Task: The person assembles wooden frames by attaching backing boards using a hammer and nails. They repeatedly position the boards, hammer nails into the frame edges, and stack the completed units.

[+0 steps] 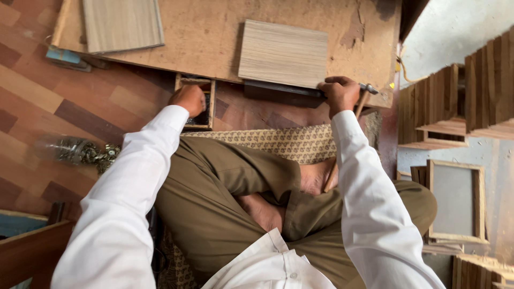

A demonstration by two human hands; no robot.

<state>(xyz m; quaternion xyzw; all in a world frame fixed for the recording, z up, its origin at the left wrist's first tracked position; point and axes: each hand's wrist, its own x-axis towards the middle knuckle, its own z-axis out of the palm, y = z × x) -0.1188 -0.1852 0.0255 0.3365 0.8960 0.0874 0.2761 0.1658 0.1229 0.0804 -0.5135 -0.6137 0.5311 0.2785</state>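
I sit cross-legged on a patterned mat (pixel 278 142) in front of a low plywood work board (pixel 203 37). My right hand (pixel 338 93) is closed around a hammer (pixel 357 104) near its metal head, with the wooden handle running down toward my foot. It rests at the board's near edge beside a light striped wood panel (pixel 284 52). My left hand (pixel 188 99) reaches into a small open wooden box (pixel 197 104) of dark small parts, fingers curled and hidden inside it.
A second striped panel (pixel 122 24) lies at the board's far left. A clear bag of metal hardware (pixel 80 151) sits on the floor to the left. Stacked wooden frames (pixel 455 101) and a framed panel (pixel 456 200) stand at the right.
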